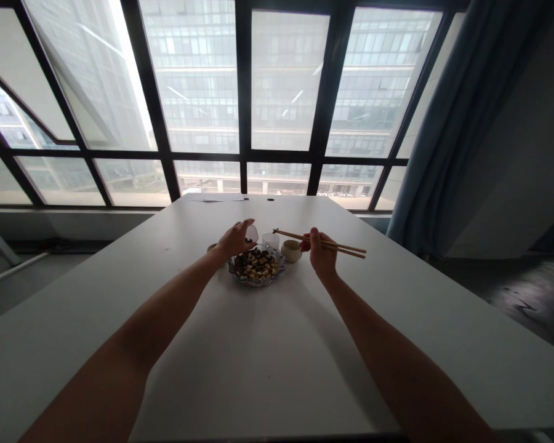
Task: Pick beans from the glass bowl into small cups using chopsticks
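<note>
A glass dish of mixed dark and pale beans sits mid-table. My left hand is closed round a small clear cup, tipped above the dish's far left rim. My right hand grips a pair of wooden chopsticks that lie nearly level, tips pointing left toward a second clear cup. A small cream cup stands between the dish and my right hand.
The white table runs up to a wall of large windows. A small brownish object peeks out behind my left wrist. A blue curtain hangs at the right. Papers lie at the table's far edge.
</note>
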A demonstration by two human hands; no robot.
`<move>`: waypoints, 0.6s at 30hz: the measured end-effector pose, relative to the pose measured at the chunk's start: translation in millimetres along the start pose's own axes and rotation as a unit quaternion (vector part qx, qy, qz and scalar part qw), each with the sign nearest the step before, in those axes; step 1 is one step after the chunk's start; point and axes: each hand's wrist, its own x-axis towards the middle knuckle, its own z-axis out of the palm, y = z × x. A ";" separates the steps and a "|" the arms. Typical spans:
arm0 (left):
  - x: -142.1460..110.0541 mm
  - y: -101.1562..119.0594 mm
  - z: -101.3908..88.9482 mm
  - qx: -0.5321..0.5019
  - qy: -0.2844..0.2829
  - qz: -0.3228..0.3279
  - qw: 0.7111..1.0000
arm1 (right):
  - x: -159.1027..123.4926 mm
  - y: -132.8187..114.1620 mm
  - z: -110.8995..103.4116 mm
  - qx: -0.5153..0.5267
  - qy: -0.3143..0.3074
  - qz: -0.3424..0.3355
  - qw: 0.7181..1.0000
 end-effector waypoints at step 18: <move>13.6 -11.7 -10.8 -0.006 -0.145 -0.231 0.962 | -11.6 13.6 13.3 -0.044 -0.046 -0.044 0.997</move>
